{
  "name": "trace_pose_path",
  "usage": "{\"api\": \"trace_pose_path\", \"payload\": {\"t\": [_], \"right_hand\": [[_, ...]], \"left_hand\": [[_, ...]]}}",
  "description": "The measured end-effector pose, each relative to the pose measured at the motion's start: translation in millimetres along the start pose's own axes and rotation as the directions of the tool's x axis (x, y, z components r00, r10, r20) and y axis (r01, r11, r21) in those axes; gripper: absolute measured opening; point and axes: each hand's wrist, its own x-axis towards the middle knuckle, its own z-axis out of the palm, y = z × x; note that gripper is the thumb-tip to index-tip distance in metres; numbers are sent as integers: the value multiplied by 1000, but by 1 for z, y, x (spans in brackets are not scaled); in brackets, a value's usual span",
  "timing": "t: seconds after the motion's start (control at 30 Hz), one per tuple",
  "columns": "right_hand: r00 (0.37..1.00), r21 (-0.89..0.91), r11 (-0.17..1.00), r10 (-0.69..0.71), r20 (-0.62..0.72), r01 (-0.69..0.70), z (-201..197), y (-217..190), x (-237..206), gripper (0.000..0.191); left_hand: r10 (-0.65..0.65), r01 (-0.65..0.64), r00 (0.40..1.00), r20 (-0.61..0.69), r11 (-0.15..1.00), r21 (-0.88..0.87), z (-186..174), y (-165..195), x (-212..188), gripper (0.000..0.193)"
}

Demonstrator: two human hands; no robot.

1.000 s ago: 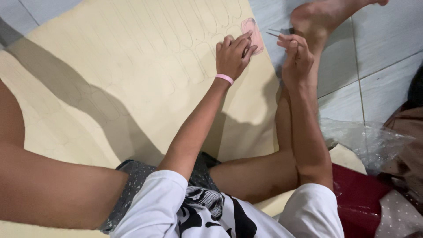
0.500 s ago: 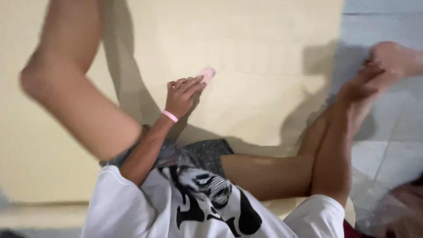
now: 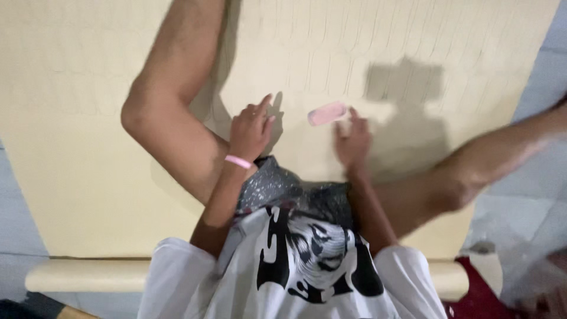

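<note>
From my remote seat I see the person sitting on a broad pale-yellow sheet of scored foam-like material (image 3: 88, 147) spread over the grey tiled floor (image 3: 540, 77). A small pink oblong block, eraser-like (image 3: 326, 113), lies on the sheet at about 12 o'clock from the lap, with its own shadow under it.

The right hand (image 3: 353, 140) sits just at 5 o'clock of the pink block, fingertips touching or almost touching its right end; motion blur keeps me from telling which. Its fingers are loosely spread and it holds nothing that I can see. The left hand (image 3: 251, 130), with a pink band (image 3: 238, 161) at the wrist, hovers at 9 o'clock of the block, well short of it, fingers half curled and empty.

To take the block cleanly, I judge the right hand should close thumb and forefinger on its long sides, not its ends, while the left hand presses the sheet flat so that it does not slide or buckle.

Against the view half a second ago, the pink block is out of the left hand's fingertips and rests on the sheet. The right hand, then stretched out far to 3 o'clock near the foot, is now in at the centre. The raised left knee (image 3: 142, 115) sits nearer the middle of the view.
</note>
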Motion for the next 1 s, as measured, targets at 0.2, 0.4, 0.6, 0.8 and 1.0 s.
{"api": "trace_pose_path", "payload": {"t": [0.2, 0.4, 0.6, 0.8, 1.0], "right_hand": [[991, -92, 988, -122, 51, 127, 25, -91, -29, 54], [982, -173, 978, -140, -128, 117, 1, -65, -7, 56], [986, -264, 960, -121, -112, 88, -7, -48, 12, 51], [955, -250, 967, -36, -295, -40, -33, -17, 29, 48], [962, -219, 965, 83, -259, -142, -55, 3, 31, 44]], "left_hand": [[-26, 34, 939, 343, 999, -18, 58, -1, 38, 58], [42, -63, 978, 205, 993, 100, 75, 11, 51, 66], [86, -82, 952, 294, 996, -25, 64, 18, 41, 67], [91, -78, 965, 245, 995, -65, 59, 13, 21, 64], [26, 0, 970, 240, 994, -108, 79, 16, 22, 58]]}}
